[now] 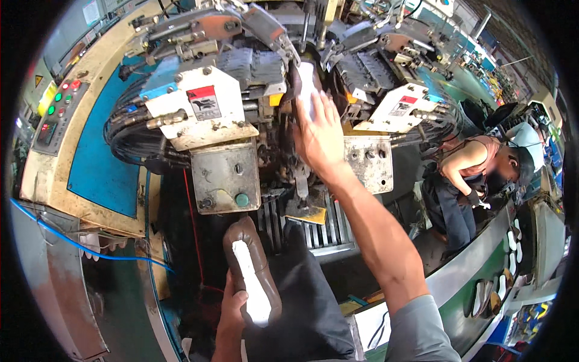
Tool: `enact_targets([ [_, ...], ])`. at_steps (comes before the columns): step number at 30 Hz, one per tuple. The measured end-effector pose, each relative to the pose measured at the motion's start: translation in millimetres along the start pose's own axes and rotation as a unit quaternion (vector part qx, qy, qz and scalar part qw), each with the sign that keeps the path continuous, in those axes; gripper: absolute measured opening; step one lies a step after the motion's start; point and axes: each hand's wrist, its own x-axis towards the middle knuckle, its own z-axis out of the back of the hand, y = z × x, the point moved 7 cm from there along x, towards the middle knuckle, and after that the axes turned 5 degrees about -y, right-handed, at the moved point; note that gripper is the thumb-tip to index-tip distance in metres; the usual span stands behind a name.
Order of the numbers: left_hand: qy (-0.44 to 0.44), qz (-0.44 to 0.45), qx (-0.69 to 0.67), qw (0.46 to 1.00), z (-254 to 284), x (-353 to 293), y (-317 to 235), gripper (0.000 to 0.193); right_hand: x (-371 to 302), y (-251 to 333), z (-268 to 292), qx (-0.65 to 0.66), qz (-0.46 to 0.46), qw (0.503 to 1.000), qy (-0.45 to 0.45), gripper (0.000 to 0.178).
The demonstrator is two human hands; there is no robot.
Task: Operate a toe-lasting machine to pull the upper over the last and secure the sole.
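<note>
Shoe-forming machine (223,175): at its centre, a white-soled shoe (307,81), the right hand (319,130) laid over it, fingers extended; before the machine, a brown shoe (253,274) clasped in the left hand (231,306); right of it, a blue bin (504,331), contents indistinct.

Left plate (232,108): left label (204,103), rectangle, red band on top, pale below with dark hand-hazard pictogram; sat against the upper edge. Small print, unclear. Right plate (375,118): right label (403,106), similar layout, red over pale, dark pictogram, near the upper edge; print too small. Panel (58,122): small display (47,129) with red glowing characters near the lower edge, too tiny to make out; button markings also illegible. Wall (31,65), far left: yellow triangle sign (38,80), dark symbol, blurry. White sheet (91,12), top left: contents unreadable.
</note>
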Motion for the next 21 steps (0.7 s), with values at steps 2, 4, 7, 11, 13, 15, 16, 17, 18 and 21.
enact_targets([
  [2, -0.015, 0.014, 0.008, 1.000, -1, 13, 2, 0.099, 19, -9, -20, -0.043, 0.008, 0.999, 0.024, 0.057],
  [4, 0.019, 0.004, 0.047, 0.999, -5, 23, 3, 0.118, 31, -10, -23, -0.050, 0.026, 0.998, -0.015, 0.053],
  [7, 0.019, 0.046, 0.053, 0.997, -2, 31, 13, 0.123, 41, -7, -17, -0.056, 0.032, 0.998, -0.014, 0.063],
  [11, 0.059, 0.024, 0.052, 0.997, -10, 36, 10, 0.127, 47, 1, 11, 0.003, 0.012, 0.999, -0.043, 0.063],
  [13, 0.071, 0.017, 0.045, 0.996, -14, 33, 7, 0.128, 49, 6, 21, 0.006, 0.025, 0.998, -0.057, 0.062],
  [15, 0.062, 0.003, 0.038, 0.997, -13, 27, 4, 0.131, 51, 2, 20, -0.003, 0.022, 0.999, -0.037, 0.062],
  [16, 0.054, 0.011, 0.047, 0.997, -10, 24, 5, 0.131, 53, -1, 16, -0.011, 0.020, 1.000, -0.019, 0.061],
  [17, 0.062, 0.007, 0.037, 0.997, -8, 22, 4, 0.130, 54, -10, 9, 0.032, -0.008, 0.999, 0.013, 0.063],
  [18, 0.055, 0.008, 0.040, 0.998, -2, 17, 4, 0.130, 61, -5, 7, -0.060, 0.055, 0.997, -0.016, 0.065],
  [21, 0.028, -0.069, 0.134, 0.988, 26, 2, -5, 0.126, 73, -20, -7, -0.101, 0.054, 0.992, 0.046, 0.062],
])
